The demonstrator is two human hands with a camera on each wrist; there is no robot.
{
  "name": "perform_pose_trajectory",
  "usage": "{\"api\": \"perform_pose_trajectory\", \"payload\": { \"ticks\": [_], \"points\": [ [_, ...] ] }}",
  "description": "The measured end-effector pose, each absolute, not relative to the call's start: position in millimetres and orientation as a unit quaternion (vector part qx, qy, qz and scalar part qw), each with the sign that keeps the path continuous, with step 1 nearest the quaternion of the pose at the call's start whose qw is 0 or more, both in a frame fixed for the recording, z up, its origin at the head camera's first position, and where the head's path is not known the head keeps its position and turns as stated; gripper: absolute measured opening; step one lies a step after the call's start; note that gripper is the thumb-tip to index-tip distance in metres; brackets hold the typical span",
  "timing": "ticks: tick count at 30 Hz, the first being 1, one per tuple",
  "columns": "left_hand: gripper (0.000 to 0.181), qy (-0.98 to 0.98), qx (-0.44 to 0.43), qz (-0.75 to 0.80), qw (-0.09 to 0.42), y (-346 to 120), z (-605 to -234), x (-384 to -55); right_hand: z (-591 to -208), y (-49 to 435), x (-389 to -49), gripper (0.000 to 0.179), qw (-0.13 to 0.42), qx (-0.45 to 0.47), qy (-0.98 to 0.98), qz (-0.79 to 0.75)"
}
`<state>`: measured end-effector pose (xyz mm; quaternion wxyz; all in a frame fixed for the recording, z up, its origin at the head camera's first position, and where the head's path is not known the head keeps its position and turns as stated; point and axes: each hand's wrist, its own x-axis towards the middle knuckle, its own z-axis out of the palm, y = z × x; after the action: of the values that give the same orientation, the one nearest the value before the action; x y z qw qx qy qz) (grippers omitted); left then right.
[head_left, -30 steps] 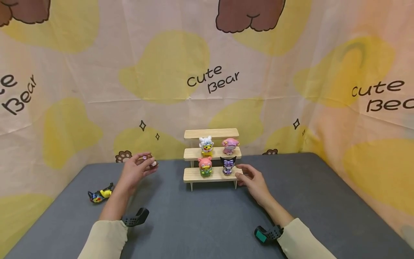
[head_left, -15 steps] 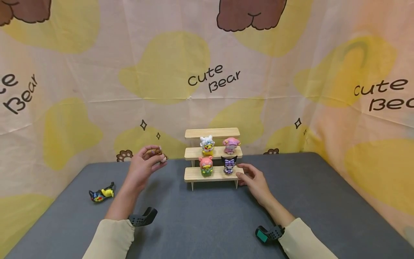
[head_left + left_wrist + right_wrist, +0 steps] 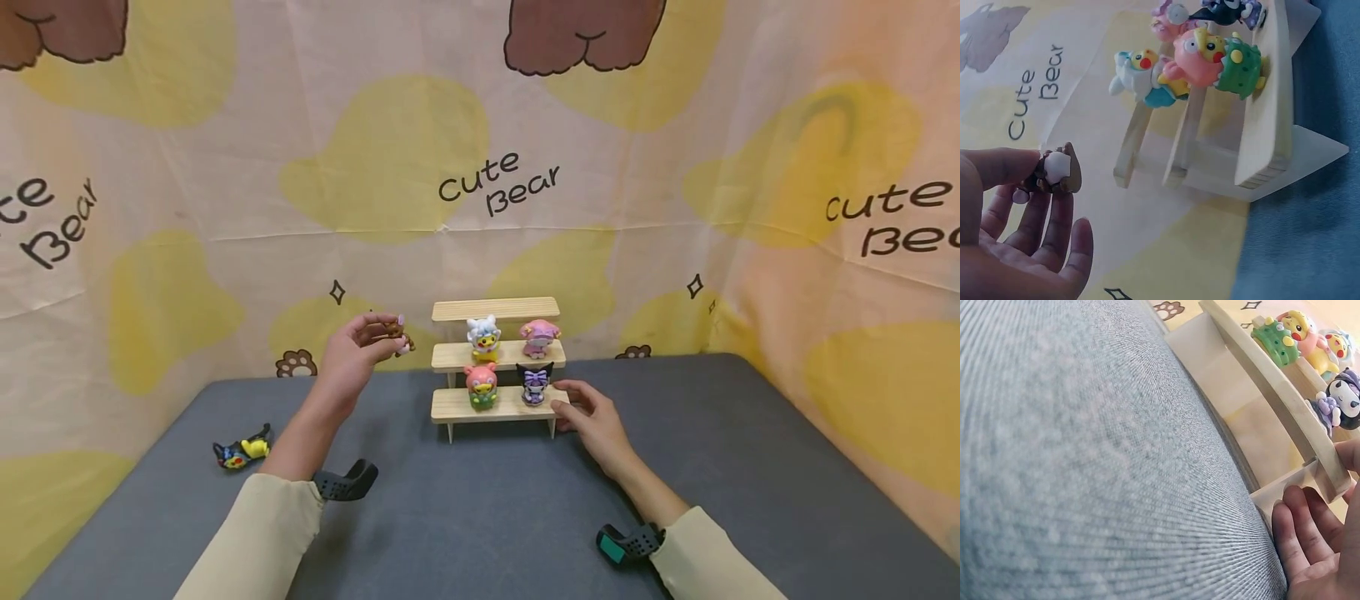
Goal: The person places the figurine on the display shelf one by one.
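My left hand [image 3: 352, 358] pinches a small brown and white figurine [image 3: 1057, 170] between thumb and fingers, raised left of a three-tier wooden display shelf [image 3: 457, 406]. My right hand [image 3: 600, 429] grips the right end of the lowest tier, thumb at the board and fingers below it beside the support [image 3: 1282, 487]. On that tier stand a pink-and-green figurine [image 3: 481, 387] and a black-and-purple one [image 3: 534, 386]. The middle tier carries a white-and-yellow figurine [image 3: 483, 337] and a pink one [image 3: 539, 340]. Nothing stands on the top tier [image 3: 495, 309].
A black and yellow figurine [image 3: 242, 450] lies on its side at the left of the grey tabletop [image 3: 480, 517]. Behind the table hangs a patterned cloth [image 3: 375, 167] with bear prints, which also runs along both sides.
My left hand has moved right and upward with the brown figurine, closer to the shelf. The right hand keeps its hold on the lowest tier.
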<state>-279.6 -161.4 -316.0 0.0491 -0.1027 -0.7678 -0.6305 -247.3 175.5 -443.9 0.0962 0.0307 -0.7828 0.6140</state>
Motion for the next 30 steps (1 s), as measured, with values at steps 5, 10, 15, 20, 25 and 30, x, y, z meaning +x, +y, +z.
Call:
{"api": "perform_pose_trajectory", "payload": {
  "ticks": [5, 10, 15, 20, 25, 30],
  "points": [
    [0.04, -0.784, -0.121, -0.606, 0.058, -147.7, -303.3, -289.7, -444.0, 177.6, -246.1, 0.038, 0.096, 0.029, -0.782, 0.615],
    [0.036, -0.805, -0.123, -0.576, 0.072, -130.9, -289.9, -297.5, -444.2, 177.5, -246.5, 0.038, 0.096, 0.033, -0.781, 0.616],
    [0.034, -0.814, -0.135, -0.559, 0.08, -113.2, -279.5, -305.1, -443.9, 176.7, -247.2, 0.038, 0.097, 0.037, -0.78, 0.618],
    [0.033, -0.815, -0.149, -0.55, 0.101, -94.2, -270.7, -311.8, -444.2, 175.8, -246.7, 0.038, 0.096, 0.034, -0.778, 0.62],
    [0.031, -0.81, -0.152, -0.556, 0.111, -72.4, -267.7, -320.4, -444.5, 175.9, -246.1, 0.037, 0.098, 0.029, -0.778, 0.62],
    [0.032, -0.806, -0.158, -0.559, 0.112, -52.1, -268.0, -330.0, -444.9, 174.3, -247.4, 0.036, 0.098, 0.026, -0.777, 0.621]
  ]
}}
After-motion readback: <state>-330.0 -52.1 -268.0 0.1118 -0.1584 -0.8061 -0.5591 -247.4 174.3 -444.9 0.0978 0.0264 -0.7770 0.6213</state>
